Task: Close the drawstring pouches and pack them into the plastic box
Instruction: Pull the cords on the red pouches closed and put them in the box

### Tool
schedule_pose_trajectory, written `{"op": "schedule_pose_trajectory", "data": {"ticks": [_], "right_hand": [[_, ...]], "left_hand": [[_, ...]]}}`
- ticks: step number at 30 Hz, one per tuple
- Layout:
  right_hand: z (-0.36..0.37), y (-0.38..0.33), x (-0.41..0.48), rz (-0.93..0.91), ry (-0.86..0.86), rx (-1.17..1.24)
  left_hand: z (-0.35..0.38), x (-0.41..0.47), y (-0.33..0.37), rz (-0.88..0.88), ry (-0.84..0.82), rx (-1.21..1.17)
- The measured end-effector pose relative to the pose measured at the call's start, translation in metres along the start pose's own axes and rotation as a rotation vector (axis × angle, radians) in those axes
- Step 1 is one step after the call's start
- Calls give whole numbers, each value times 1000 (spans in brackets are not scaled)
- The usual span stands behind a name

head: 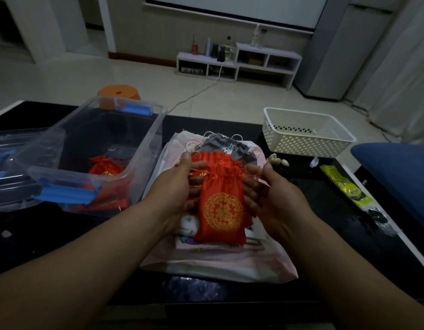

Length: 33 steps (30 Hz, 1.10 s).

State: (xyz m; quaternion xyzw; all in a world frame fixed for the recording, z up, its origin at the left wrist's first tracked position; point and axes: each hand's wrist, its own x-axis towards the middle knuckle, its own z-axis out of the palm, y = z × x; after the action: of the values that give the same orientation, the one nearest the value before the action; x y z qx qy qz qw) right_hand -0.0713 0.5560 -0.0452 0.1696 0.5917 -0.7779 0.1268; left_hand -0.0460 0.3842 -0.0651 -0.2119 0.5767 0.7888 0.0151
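Observation:
A red drawstring pouch (220, 210) with a gold round emblem hangs between my hands above a pile of pouches. My left hand (175, 186) pinches its red cord on the left side. My right hand (268, 189) pinches the cord on the right, and the pouch's neck is gathered. Behind it lies a grey pouch (220, 145) on a stack of pale pink and white pouches (220, 263). The clear plastic box (146, 144) with blue latches stands at the left, with a red pouch (105, 166) inside.
The box's clear lid (8, 167) lies at the far left. A white perforated basket (308, 134) stands at the back right, small shells (277, 161) in front of it. A yellow-green packet (344, 186) lies on the right. An orange stool (119, 92) stands behind the black table.

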Motion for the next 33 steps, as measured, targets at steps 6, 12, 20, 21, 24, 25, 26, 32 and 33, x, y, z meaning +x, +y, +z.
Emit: {"op": "schedule_pose_trajectory", "data": {"ticks": [6, 12, 20, 21, 24, 25, 26, 32, 33], "right_hand": [[-8, 1, 10, 38, -12, 98], [-14, -5, 16, 73, 14, 178], [-15, -5, 15, 3, 24, 105], [-16, -7, 13, -43, 7, 46], [-10, -17, 5, -240, -23, -269], [-5, -20, 2, -340, -25, -403], [-1, -22, 0, -450, -28, -520], [24, -32, -4, -825, -211, -839], [27, -33, -3, -842, -228, -857]], "left_hand": [[-3, 5, 1, -30, 93, -84], [-8, 8, 2, -66, 129, -114], [-10, 7, -4, 0, 179, -104], [-10, 6, 0, 57, 177, -71], [-5, -2, 15, 274, 99, 152], [-2, -5, 20, 342, 57, 275], [2, -9, 24, 399, 15, 402], [24, -22, 38, 515, -222, 736], [25, -22, 38, 499, -234, 709]]}}
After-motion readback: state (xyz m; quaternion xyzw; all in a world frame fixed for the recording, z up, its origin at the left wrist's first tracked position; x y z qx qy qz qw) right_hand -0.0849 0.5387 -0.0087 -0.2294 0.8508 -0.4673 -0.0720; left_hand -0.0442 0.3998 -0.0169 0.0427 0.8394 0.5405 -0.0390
